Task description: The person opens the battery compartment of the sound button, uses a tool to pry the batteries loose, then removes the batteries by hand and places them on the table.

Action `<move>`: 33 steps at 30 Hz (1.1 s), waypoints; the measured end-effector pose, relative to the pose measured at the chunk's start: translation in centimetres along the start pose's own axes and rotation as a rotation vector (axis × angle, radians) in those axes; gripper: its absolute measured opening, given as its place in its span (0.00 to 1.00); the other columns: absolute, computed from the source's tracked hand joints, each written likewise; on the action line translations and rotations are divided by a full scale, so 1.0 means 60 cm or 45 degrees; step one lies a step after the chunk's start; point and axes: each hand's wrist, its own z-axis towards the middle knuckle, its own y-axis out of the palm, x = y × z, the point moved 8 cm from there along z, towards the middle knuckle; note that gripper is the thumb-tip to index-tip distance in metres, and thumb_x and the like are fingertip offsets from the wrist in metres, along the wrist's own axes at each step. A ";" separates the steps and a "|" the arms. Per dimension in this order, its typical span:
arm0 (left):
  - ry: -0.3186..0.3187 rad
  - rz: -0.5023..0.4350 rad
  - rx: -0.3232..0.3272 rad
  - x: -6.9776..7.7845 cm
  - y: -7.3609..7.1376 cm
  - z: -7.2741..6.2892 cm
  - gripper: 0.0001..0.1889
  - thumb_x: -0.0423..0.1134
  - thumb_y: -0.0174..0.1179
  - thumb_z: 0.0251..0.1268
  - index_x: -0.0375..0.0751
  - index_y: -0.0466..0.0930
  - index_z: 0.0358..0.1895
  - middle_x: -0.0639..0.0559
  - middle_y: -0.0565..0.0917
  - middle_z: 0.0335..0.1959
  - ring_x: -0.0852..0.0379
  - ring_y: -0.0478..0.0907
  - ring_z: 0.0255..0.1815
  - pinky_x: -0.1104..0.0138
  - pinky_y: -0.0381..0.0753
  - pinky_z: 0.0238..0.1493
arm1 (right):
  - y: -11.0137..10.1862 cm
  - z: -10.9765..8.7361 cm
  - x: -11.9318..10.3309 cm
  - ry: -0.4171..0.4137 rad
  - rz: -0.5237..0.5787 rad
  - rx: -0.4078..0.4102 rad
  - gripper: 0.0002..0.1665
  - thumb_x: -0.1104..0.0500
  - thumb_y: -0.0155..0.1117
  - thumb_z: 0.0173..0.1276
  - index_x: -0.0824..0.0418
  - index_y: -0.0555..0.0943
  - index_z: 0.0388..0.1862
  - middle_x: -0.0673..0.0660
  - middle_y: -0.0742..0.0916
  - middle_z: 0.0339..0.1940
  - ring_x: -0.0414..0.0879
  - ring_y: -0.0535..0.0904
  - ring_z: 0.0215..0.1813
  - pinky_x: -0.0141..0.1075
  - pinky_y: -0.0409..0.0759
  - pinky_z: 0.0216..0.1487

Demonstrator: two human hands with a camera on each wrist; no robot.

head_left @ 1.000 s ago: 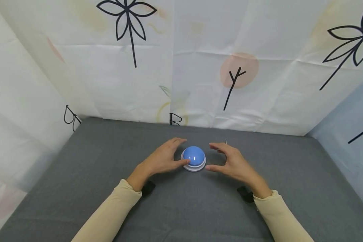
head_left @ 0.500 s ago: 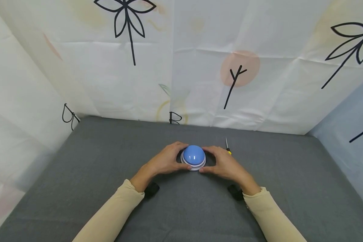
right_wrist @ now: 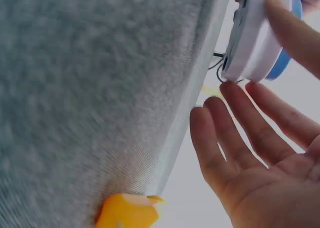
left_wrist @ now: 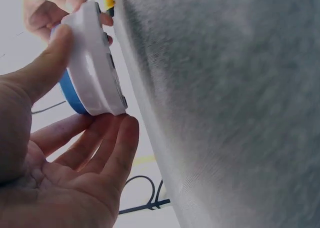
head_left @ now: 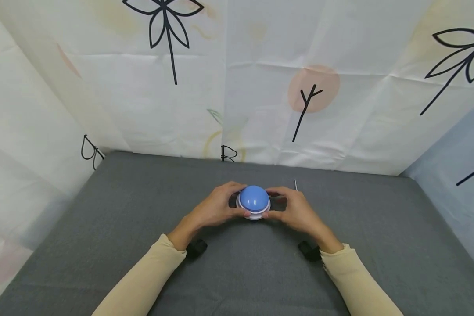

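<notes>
L hand (head_left: 217,205) & R hand (head_left: 299,210) holding blue-white btn (head_left: 254,199), just above grey tbl (head_left: 237,272), side edges (head_left: 438,219) well apart

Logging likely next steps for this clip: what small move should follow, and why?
Probably tilt the blue-domed button slightly to look beneath it: the left hand and right hand hold it from opposite sides, and both wrist views show its white base clear of the gray tablecloth, leaving room to turn.
</notes>
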 end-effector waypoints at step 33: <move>-0.270 -0.672 -0.164 -0.012 -0.012 -0.008 0.29 0.53 0.41 0.85 0.30 0.82 0.54 0.45 0.81 0.42 0.52 0.78 0.40 0.57 0.80 0.52 | -0.002 -0.001 0.001 0.133 0.589 -0.116 0.24 0.57 0.57 0.81 0.74 0.76 0.65 0.67 0.83 0.59 0.49 0.82 0.58 0.41 0.81 0.58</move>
